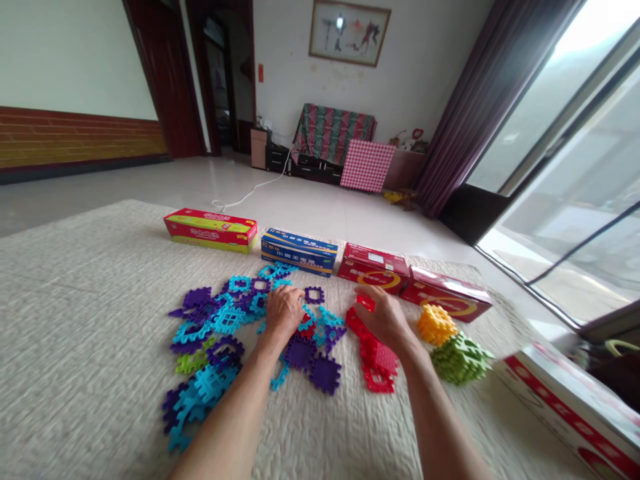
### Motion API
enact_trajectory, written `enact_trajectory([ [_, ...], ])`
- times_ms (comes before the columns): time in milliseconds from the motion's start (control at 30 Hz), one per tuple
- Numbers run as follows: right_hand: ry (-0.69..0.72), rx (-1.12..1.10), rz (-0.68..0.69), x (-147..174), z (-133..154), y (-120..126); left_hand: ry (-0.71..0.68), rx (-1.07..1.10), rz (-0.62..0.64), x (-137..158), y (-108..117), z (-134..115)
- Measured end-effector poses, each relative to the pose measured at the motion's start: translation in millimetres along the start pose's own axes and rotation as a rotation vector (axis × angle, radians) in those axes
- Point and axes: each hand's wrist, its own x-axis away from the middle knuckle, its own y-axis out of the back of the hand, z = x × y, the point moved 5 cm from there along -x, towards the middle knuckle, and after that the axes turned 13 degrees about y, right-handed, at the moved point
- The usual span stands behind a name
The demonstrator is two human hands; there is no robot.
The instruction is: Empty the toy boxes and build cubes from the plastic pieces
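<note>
My left hand [284, 311] reaches into the pile of blue and purple interlocking plastic tiles, its fingers curled downward. What they hold, if anything, is hidden behind the hand. Just right of it lie light-blue tiles [330, 317], a partly covered red tile [307, 327] and purple tiles [326, 373]. My right hand [384, 313] is closed on a red tile [365, 302], above a group of red tiles [377, 380]. Further left spread more light-blue tiles [229, 319], purple tiles [197, 298] and a few lime-green tiles [191, 361].
Stacked yellow tiles [437, 325] and green tiles [461, 360] stand right of my right arm. Behind the tiles, a red-and-yellow box [213, 231], a blue box [299, 251] and two dark-red boxes [374, 268] form a row. A white-and-red box [575, 407] sits at right on the textured mat [110, 300].
</note>
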Motion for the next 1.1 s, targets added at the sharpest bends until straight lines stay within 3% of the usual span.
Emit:
enact_trajectory([
  [167,0.206,-0.061,0.183,3.4,59.1,-45.0,0.03,-0.019,0.011,-2.8,0.2,1.5],
  [333,0.221,0.03,0.283,10.4,69.5,-72.6,0.035,-0.006,-0.009,-3.8,1.8,1.7],
  [600,0.171,0.02,0.268,12.0,61.4,-78.4,-0.031,-0.015,0.022,1.0,3.3,-6.3],
  [867,0.22,0.016,0.225,11.6,59.7,-77.9,-0.143,-0.003,0.163,0.4,7.8,-2.8],
  [1100,0.239,0.054,0.252,11.4,64.8,-73.5,-0.16,0.011,0.186,0.1,5.2,-2.5],
])
